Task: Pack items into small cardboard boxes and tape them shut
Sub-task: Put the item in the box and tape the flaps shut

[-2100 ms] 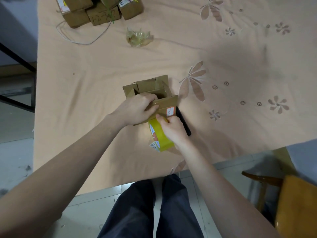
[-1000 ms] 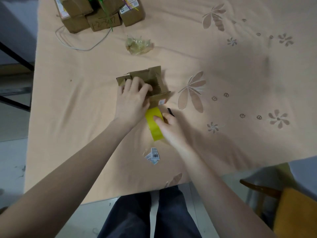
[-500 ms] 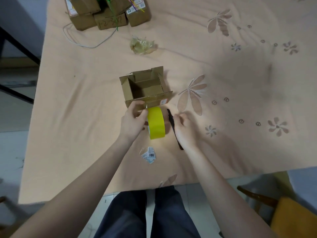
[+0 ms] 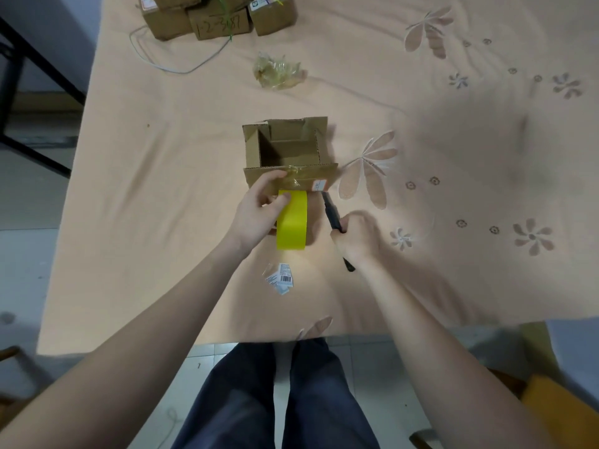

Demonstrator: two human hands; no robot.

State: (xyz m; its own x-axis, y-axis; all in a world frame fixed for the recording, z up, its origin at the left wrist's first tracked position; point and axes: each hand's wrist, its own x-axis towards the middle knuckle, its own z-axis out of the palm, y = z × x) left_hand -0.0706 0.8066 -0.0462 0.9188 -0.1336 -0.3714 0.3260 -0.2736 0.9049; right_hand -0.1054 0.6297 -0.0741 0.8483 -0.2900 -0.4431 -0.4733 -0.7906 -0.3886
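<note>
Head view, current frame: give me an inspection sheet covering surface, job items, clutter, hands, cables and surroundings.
Surface: table under a peach cloth with a flower pattern.
Job's things: open cardboard box, flaps up, nothing visible inside; yellow tape roll on edge against its near side; stacked boxes at the far edge.
Clutter: crumpled clear plastic; torn barcode label near the front edge.
Hands: left hand grips the tape roll; right hand holds a black cutter, tip toward the box.
Cables: thin white wire looping from the stacked boxes.
Surroundings: tiled floor, black frame at left, yellow chair at right.
</note>
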